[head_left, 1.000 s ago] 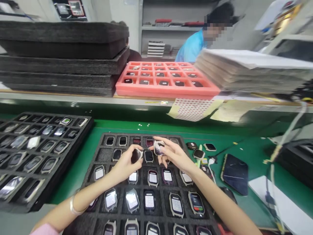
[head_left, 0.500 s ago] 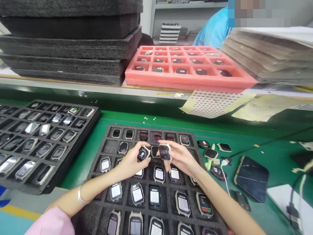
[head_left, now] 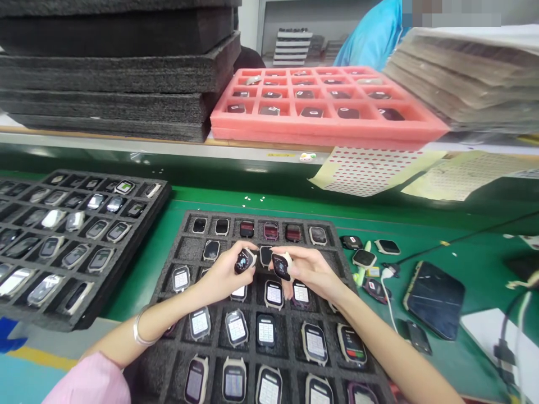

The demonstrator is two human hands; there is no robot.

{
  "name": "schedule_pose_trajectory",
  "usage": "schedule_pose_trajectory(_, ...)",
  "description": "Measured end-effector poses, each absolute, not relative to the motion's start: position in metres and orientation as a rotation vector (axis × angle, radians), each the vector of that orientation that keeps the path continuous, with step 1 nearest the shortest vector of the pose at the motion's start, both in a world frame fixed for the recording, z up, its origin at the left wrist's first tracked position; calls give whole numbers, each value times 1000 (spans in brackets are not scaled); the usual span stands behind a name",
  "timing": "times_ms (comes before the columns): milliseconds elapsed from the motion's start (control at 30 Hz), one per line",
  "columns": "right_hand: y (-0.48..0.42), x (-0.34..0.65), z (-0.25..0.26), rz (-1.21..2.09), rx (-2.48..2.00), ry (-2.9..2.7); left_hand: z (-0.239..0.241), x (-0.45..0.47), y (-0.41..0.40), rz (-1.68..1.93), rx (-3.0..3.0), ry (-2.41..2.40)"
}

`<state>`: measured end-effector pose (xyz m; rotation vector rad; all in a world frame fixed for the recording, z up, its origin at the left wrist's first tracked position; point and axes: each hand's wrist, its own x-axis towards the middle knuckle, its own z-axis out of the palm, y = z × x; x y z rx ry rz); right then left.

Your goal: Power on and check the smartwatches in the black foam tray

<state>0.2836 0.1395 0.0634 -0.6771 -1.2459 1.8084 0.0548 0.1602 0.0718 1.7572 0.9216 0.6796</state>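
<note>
My left hand (head_left: 231, 270) is closed on a smartwatch (head_left: 245, 261) without a strap, its dark screen lit with a small graphic. Just to the right, my right hand (head_left: 309, 270) grips a second smartwatch (head_left: 281, 265) with a light case and a lit dark face. Both are held above a black foam tray (head_left: 191, 249) whose compartments hold many watches. Between the two hands a dark-screened watch (head_left: 265, 256) lies in its slot. Lower in the tray, several watches, such as the white-screened watch (head_left: 236, 327), show lit list-like screens.
Another foam tray of watches (head_left: 162, 205) lies at left. Stacked black foam (head_left: 113, 76) and a pink watch tray (head_left: 328, 132) stand on the shelf. At right are loose watches (head_left: 364, 258), a dark tablet-like device (head_left: 435, 300) and cables (head_left: 389, 308). A person's blue sleeve (head_left: 370, 36) shows behind.
The watch in my right hand has tilted and its screen now shows a lit graphic, where it looked dark before. The left-hand watch has turned slightly. The view has shifted a little.
</note>
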Motion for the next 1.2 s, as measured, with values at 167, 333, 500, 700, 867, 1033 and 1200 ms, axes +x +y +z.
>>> schedule_pose_trajectory(167,141,283,62,1805,-639,-1243,70,55,160,709,1764,931)
schedule_pose_trajectory(333,140,283,64,1825,-683,-1294,73,53,159,690,1796,893)
schedule_pose_trajectory(500,138,282,64,1812,-652,-1321,74,52,159,708,1803,943)
schedule_pose_trajectory(700,138,282,64,1811,-674,-1328,74,52,158,684,1823,916)
schedule_pose_trajectory(867,137,282,65,1784,-705,-1359,74,52,158,694,1817,954)
schedule_pose_trajectory(1033,136,281,68,1769,-730,-1370,73,51,159,681,1837,934)
schedule_pose_trajectory(1200,136,281,68,1765,-744,-1389,72,50,159,717,1829,955)
